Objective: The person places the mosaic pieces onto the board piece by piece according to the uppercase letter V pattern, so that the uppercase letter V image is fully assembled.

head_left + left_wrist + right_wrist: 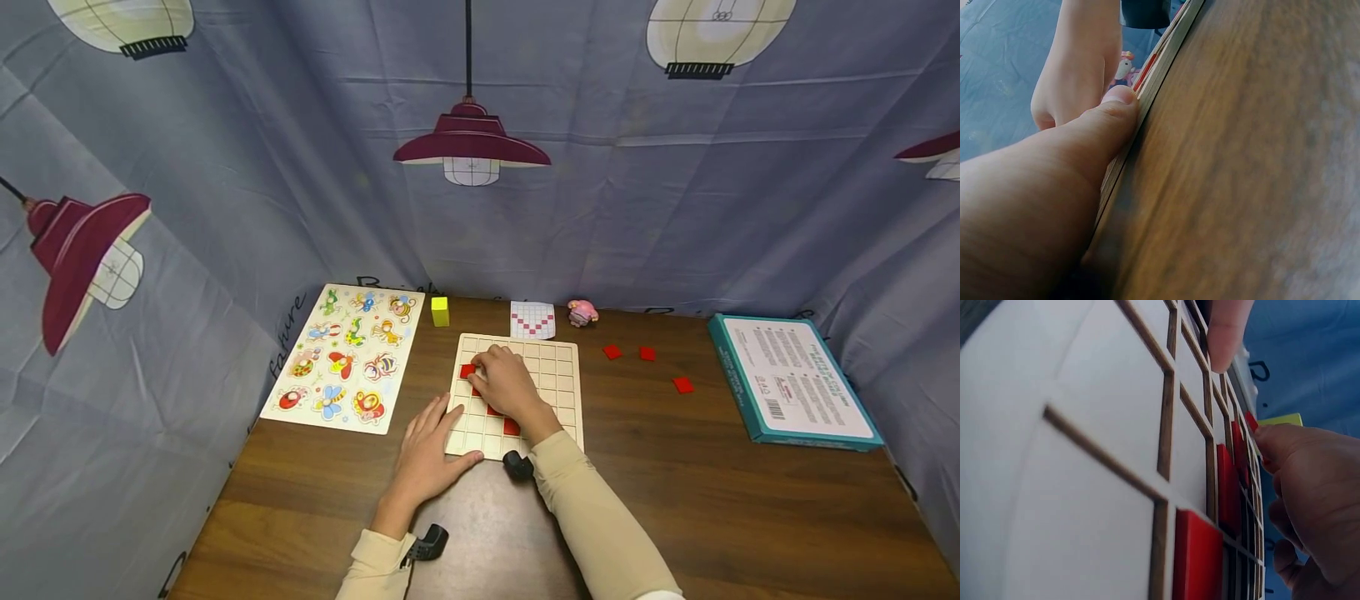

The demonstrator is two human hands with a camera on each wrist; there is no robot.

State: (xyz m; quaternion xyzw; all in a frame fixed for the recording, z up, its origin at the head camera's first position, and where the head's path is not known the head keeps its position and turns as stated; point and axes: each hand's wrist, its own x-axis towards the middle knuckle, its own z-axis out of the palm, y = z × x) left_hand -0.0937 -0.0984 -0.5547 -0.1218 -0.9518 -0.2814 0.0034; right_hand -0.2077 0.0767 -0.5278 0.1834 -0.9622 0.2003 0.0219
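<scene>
A square wooden grid board (557, 392) lies on the table in front of the person. The right hand (507, 383) is over its upper left part and, in the right wrist view, pinches a small red square tile (1252, 420) between thumb and finger. Other red tiles (512, 427) sit in grid cells in a slanting row, partly covered by this hand; the right wrist view shows a near tile (1200, 556) standing above its cell's rim. The left hand (426, 454) rests at the board's lower left corner, fingers extended along the left side, thumb at the front edge.
Behind the board are a pattern card (532, 322), a pink figurine (582, 313) and a yellow block (440, 312). Three loose red tiles, one nearest the board (612, 352), lie to the right. An insect picture board (315, 392) stands left, a teal-edged box (806, 383) far right.
</scene>
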